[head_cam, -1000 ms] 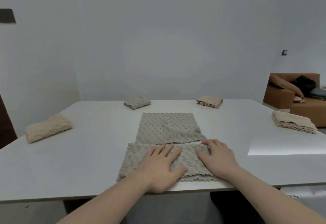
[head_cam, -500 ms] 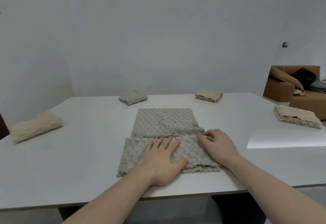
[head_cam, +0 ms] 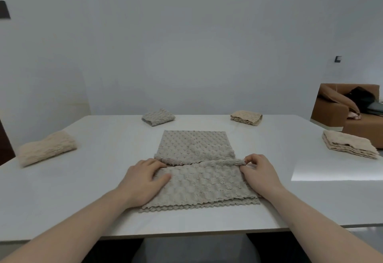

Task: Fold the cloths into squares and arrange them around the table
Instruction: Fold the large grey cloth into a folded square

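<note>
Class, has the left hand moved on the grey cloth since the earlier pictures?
Yes. The left hand has slid from the middle of the grey cloth to its left edge.

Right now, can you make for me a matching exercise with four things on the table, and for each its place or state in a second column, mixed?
Things:
1. grey cloth
2. small grey square
3. beige stack
4. beige roll

Places or states:
A. far edge, folded
B. left side of table
C. right side, layered
D. under both hands, half folded

Pairs: 1-D, 2-A, 3-C, 4-B
</note>
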